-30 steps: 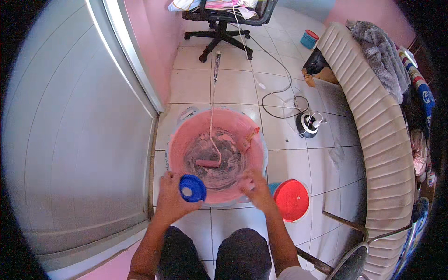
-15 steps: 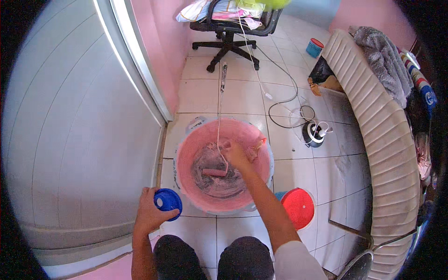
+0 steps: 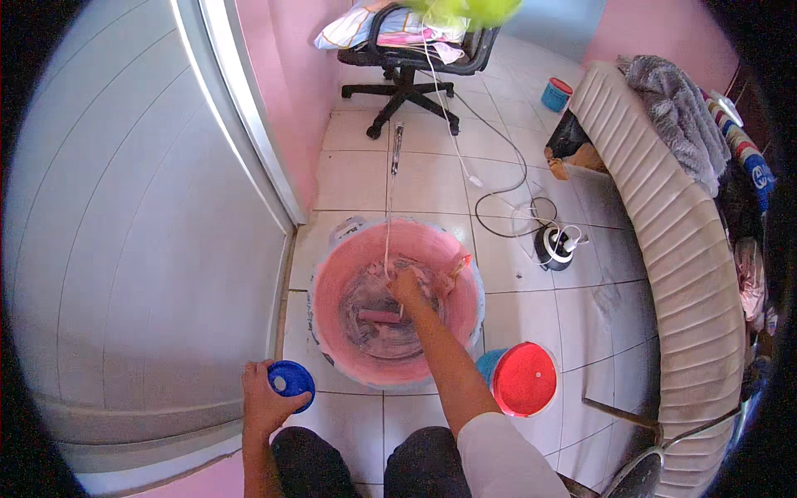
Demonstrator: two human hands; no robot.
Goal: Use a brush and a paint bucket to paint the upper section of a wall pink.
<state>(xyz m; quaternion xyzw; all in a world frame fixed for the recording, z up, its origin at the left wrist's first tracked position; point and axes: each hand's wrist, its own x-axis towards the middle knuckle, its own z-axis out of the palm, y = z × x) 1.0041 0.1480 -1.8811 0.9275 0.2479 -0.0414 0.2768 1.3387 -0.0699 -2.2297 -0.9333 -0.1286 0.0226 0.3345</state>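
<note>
A big pink bucket [image 3: 332, 282] smeared with paint stands on the tiled floor in front of my knees. My right hand [image 3: 407, 288] reaches down into it and is closed around the handle of a paint roller [image 3: 378, 316], whose pink sleeve lies at the bucket's bottom. A long thin pole [image 3: 392, 178] runs from the roller up across the floor. My left hand [image 3: 262, 398] holds a small round blue container [image 3: 290, 381] just left of the bucket, low over the floor.
A blue tub with a red lid [image 3: 523, 378] stands right of the bucket. A grey door [image 3: 124, 249] fills the left. An office chair [image 3: 411, 50], cables and an extension reel [image 3: 554, 245] lie ahead; a cushioned bench [image 3: 681, 249] runs along the right.
My right hand left the bucket's near rim and went down inside onto the roller handle. My left hand carried the blue container from the bucket's rim leftward and down.
</note>
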